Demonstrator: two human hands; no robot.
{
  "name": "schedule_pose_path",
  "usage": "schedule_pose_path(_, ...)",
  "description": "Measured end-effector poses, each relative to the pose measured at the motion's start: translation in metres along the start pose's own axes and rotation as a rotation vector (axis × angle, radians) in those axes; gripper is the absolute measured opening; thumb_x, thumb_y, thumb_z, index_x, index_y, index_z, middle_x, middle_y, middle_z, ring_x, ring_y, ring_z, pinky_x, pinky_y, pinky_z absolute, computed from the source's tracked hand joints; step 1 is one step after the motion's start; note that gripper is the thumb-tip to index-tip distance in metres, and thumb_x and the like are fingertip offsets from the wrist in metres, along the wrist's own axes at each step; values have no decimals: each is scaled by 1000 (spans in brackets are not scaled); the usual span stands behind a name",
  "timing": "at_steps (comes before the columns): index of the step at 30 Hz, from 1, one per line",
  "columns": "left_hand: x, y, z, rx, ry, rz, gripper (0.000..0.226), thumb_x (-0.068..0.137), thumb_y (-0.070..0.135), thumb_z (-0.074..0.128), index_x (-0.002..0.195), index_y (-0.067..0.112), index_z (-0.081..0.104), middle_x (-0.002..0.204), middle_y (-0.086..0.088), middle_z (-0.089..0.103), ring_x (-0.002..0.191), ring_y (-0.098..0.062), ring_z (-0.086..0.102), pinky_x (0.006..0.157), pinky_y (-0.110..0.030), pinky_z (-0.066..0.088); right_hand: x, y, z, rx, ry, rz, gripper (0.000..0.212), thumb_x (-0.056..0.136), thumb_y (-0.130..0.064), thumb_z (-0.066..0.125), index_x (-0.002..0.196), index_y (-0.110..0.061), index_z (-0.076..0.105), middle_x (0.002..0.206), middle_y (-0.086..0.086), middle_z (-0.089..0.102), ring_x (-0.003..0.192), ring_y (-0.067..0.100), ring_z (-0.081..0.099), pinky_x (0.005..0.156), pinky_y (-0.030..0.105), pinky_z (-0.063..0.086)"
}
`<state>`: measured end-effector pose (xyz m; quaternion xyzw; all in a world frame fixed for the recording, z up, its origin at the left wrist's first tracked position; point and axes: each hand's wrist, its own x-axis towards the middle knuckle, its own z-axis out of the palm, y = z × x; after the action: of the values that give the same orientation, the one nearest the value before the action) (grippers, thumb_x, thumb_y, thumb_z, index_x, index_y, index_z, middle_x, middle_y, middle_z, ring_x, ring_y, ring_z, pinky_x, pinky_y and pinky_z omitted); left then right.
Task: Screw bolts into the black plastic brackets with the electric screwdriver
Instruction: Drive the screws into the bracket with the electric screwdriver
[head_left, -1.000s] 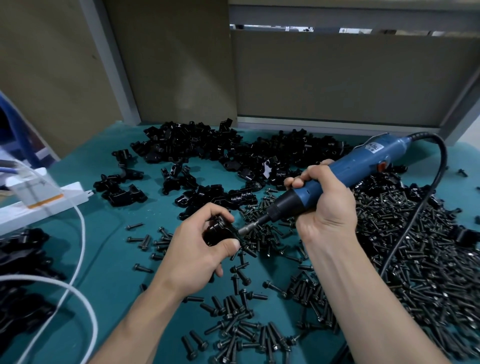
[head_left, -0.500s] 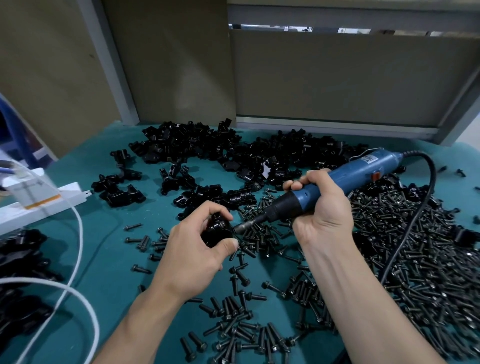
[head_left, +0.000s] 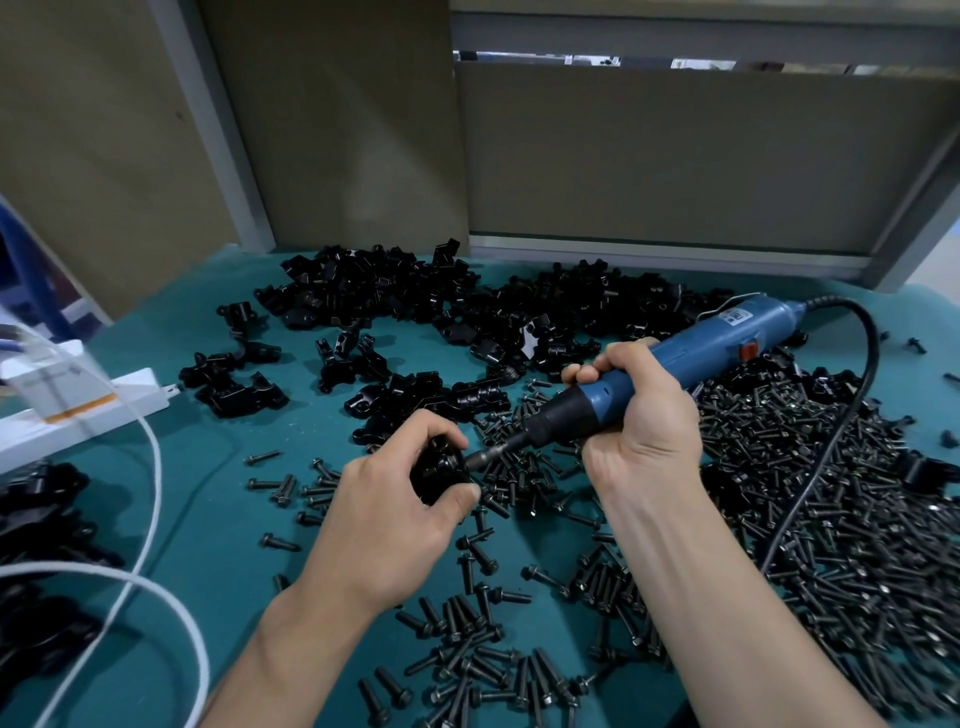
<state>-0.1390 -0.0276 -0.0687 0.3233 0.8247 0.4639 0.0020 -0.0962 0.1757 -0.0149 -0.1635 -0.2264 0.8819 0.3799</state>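
Just left of the frame's centre, the left hand (head_left: 395, 514) grasps a black plastic bracket (head_left: 439, 470), with the thumb below it and the fingers curled over its top. To the right, the right hand (head_left: 639, 415) is wrapped around the blue electric screwdriver (head_left: 727, 343), near its black nose. The tool slants down from the upper right toward the centre, and its metal bit (head_left: 493, 454) meets the right side of the held bracket. Whether a bolt sits at the tip cannot be told. A black cord (head_left: 857, 415) leaves the tool's rear end and curves down across the right side of the frame.

Everything lies on a teal table cover (head_left: 208, 467). A large pile of loose black brackets (head_left: 415, 301) spreads across the upper middle, against the grey partition panels (head_left: 675, 156). A dense heap of black bolts (head_left: 831, 493) fills the right side, under the right forearm and the cord. More scattered bolts (head_left: 467, 649) lie between the two forearms at lower centre. At the left edge there is a white power strip (head_left: 104, 395), and a white cable (head_left: 150, 467) loops down toward the lower left corner.
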Motion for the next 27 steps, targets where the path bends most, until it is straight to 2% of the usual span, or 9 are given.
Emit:
schedule_pose_path(3,0,-2,1,-13,-18,-23,34,89,33,78,110,47,55,77,4,70,51,-23,67,52,-50,56,0,0,0,-7,-3,-10,40,80,18,58,105,-12,45,64,7,53,48,19,51,61,36,56)
schedule_pose_path(14,1,-2,0,-28,-42,-47,34,90,38,76,114,47,54,78,-5,71,54,-28,67,54,-55,57,1,1,-1,-39,-40,-35,37,78,17,59,96,-13,45,61,7,54,46,20,53,60,37,56)
schedule_pose_path(20,1,-1,-1,-27,-25,-35,34,89,38,76,112,48,54,75,-3,71,51,-25,66,52,-53,55,1,1,-2,-33,-41,-31,36,79,19,57,93,-13,46,60,6,54,46,19,53,59,36,56)
schedule_pose_path(27,0,-1,-2,-79,-57,-84,34,89,35,77,113,47,55,85,6,71,56,-31,70,56,-56,58,0,1,0,-61,-101,-55,37,78,19,56,95,-14,50,61,6,52,46,20,52,62,37,57)
